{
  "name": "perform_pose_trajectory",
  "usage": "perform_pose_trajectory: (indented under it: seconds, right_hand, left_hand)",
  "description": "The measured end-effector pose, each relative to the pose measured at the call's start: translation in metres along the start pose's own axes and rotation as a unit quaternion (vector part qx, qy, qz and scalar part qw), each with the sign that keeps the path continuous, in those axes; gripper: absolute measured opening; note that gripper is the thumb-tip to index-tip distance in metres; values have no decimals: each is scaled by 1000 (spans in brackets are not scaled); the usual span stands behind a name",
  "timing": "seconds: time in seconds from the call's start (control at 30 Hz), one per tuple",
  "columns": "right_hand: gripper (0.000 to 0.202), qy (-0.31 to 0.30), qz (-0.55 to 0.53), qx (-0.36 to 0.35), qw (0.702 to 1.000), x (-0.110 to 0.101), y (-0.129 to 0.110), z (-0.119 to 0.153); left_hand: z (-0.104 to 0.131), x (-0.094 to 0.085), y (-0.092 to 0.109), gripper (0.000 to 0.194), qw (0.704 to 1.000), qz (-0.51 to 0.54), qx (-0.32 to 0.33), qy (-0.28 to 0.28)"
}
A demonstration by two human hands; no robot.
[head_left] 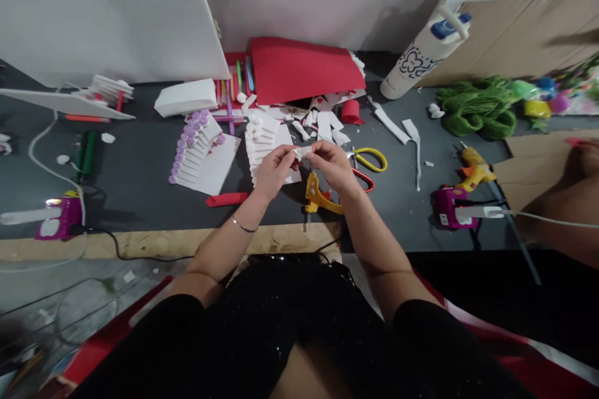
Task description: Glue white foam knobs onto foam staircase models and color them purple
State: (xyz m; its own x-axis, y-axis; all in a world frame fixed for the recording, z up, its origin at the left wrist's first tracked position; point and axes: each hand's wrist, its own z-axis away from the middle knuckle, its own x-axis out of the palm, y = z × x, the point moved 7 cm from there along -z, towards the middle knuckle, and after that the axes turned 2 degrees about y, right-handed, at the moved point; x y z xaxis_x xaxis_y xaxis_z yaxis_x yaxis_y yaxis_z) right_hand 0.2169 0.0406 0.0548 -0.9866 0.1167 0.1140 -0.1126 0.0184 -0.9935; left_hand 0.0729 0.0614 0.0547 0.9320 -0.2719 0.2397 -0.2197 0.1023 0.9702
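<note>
Between my two hands is a small white strip point(302, 151), perhaps paper or foam; its exact kind is hard to tell. My left hand point(277, 168) pinches its left end, and my right hand point(333, 165) pinches the right end. Just below them lies a yellow glue gun point(316, 194), partly behind my right wrist. Scissors or pliers with one yellow handle point(374, 159) and one red handle point(365, 181) rest beside my right hand. Left of my left hand, a row of white-tipped sticks point(258, 137) lies on white sheets, with purple-tipped sticks point(189, 143) farther left.
Red sheet point(304, 68) and white scraps point(327, 124) lie behind my hands. A tall white bottle point(416, 59) stands back right, near green yarn point(482, 106). Another glue gun point(475, 168) and a purple power block point(452, 207) sit right. Another person's arm point(568, 212) is at the far right.
</note>
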Motion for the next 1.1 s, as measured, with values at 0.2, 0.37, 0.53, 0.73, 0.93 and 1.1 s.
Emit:
perform_pose_trajectory:
  seconds: [0.2,0.37,0.53,0.73,0.93,1.1]
  right_hand:
    - [56,-1,59,4,998,-1,-2,4]
    - [46,16,64,-10,998,-8,-3,7]
    - [36,54,56,-13,997,-20,-3,7]
    - [34,33,55,0,998,-13,2,9]
    - [31,54,78,-32,995,-15,-4,13]
    - [29,144,121,-84,979,-40,-9,9]
  left_hand:
    - [-2,6,-10,47,999,8,-37,-16]
    - [-2,9,-14,48,997,15,-57,-42]
    - [-2,4,-23,34,993,26,-93,-61]
    - [2,1,-27,31,993,45,-105,-33]
    - [3,0,-22,57,998,11,-62,-30]
    - [1,-1,-21,33,996,-37,-69,-52]
